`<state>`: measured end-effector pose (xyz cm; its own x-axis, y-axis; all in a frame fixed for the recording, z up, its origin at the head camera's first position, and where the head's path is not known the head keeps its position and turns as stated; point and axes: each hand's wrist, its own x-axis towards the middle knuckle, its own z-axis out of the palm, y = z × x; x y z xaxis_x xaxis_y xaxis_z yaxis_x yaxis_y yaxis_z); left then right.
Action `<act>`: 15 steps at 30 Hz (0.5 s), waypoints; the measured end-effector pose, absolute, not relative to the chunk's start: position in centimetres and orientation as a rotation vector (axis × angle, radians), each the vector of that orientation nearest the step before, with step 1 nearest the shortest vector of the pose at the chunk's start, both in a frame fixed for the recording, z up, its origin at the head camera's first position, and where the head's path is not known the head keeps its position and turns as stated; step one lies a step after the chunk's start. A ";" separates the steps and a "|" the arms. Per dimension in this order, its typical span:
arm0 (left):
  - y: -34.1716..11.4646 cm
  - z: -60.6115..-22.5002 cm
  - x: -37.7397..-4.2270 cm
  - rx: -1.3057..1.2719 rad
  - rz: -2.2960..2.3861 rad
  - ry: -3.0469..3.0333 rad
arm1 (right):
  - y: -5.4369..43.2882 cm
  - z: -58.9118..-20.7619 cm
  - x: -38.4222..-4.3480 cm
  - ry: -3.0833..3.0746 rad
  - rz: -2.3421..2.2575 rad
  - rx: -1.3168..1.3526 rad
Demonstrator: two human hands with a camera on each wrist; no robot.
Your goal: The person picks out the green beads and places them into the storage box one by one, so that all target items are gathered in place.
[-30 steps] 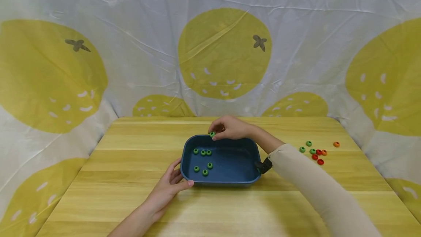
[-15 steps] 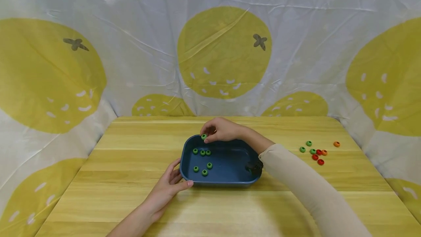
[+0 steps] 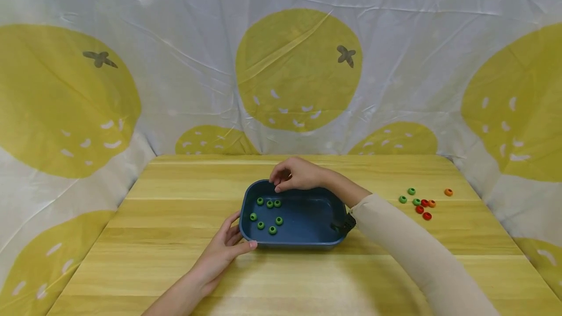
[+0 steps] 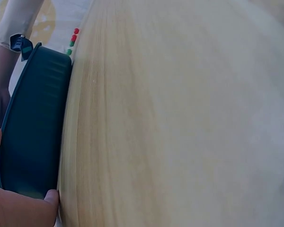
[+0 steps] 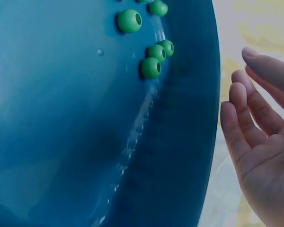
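Note:
A dark blue rectangular basin (image 3: 307, 223) with rounded corners stands on the table. Several green beads (image 3: 279, 221), each with a hole, lie spread over its left half; some show large in the right wrist view as green beads (image 5: 151, 68). My left hand (image 3: 224, 247) grips the basin's near left corner, thumb at the front rim and fingers along the left side. Over the back rim hovers my right hand (image 3: 298, 173), fingers loosely bent and nothing between them. The right wrist view has this right hand (image 5: 265, 127) just beyond the basin's wall, thumb apart from the fingers.
Right of the basin, loose beads lie on the wooden table (image 3: 175, 228): green beads (image 3: 403, 199), red beads (image 3: 427, 216) and orange beads (image 3: 448, 192). A curtain (image 3: 197, 87) printed with yellow fruit hangs behind and at both sides. My right forearm crosses the basin's right end.
My right hand moved left along the back rim and let go of a green bead, which now lies in the basin near its left wall. My left hand stayed put.

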<state>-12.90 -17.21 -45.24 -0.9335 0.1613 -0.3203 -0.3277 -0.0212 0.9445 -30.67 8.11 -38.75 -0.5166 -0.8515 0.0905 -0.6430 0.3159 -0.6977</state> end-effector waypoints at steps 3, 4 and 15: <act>-17.2 -45.3 -12.9 -0.171 2.027 1.923 | 8.7 -38.5 -30.4 2.297 -1.017 -1.314; -17.2 -45.4 -12.8 -0.171 2.028 1.924 | 9.0 -38.4 -30.3 2.299 -1.021 -1.299; -17.2 -45.4 -12.8 -0.162 2.023 1.936 | 12.1 -37.8 -29.5 2.325 -1.071 -1.208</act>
